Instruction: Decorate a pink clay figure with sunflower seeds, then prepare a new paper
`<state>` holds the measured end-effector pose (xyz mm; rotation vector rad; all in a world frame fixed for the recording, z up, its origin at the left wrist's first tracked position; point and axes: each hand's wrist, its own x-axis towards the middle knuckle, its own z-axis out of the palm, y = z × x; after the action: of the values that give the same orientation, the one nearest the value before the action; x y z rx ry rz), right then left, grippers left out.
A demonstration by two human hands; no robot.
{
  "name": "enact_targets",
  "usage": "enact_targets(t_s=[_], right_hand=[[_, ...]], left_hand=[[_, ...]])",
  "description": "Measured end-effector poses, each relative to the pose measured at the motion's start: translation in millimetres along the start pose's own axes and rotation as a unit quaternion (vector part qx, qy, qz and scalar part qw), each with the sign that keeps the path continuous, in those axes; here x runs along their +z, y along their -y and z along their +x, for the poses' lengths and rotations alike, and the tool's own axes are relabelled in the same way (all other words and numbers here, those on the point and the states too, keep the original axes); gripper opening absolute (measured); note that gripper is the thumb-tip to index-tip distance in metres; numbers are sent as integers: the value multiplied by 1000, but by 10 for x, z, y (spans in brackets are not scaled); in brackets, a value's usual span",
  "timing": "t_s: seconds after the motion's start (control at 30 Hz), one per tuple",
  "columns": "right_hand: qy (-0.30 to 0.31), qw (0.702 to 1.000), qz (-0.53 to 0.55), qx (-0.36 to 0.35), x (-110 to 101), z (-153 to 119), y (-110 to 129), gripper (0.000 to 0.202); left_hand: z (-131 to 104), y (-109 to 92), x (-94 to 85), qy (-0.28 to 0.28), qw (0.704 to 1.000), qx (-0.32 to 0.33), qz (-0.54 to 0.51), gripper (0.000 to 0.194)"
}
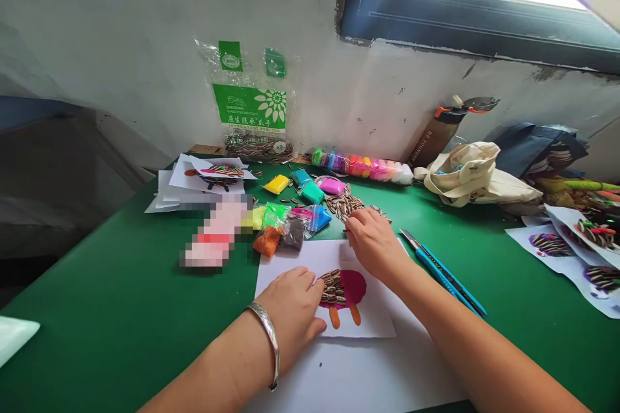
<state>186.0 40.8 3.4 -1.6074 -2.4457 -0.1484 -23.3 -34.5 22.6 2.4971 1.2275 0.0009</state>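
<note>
Left hand, fingers parted, at magenta, half-seeded figure; right hand curled, grip unclear.

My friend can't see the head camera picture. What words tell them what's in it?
A person's left hand rests on white paper, over one side of a magenta shape with orange legs, partly covered in striped seeds; the right hand is by a seed pile. Colourful packets, a blue cutter and a green-labelled bag are also on the green table.
</note>
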Motion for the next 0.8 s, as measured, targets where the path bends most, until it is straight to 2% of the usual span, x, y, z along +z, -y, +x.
enact_targets(t_s=[0.07,0.17,0.27,0.37,0.47,0.6,0.8], right_hand=[[-24,999,31,-3,-96,-82,50,19],[-22,990,138,31,-215,-257,127,20],[12,959,276,56,-256,-437,175,17],[46,927,362,86,-213,-539,195,18],[61,913,389,111,-150,-553,209,19],[59,918,372,123,-128,-535,224,16],[67,920,370,113,-118,-541,242,17]], left_hand=[[-1,-12,-14,-1,1000,6,3,27],[3,-27,-45,-6,1000,7,2,23],[16,-28,-61,-13,1000,2,2,26],[42,-15,-42,-25,1000,12,4,31],[71,-2,5,-42,999,23,8,34],[96,1,63,-67,997,30,11,41],[122,-31,106,-71,997,26,2,50]])
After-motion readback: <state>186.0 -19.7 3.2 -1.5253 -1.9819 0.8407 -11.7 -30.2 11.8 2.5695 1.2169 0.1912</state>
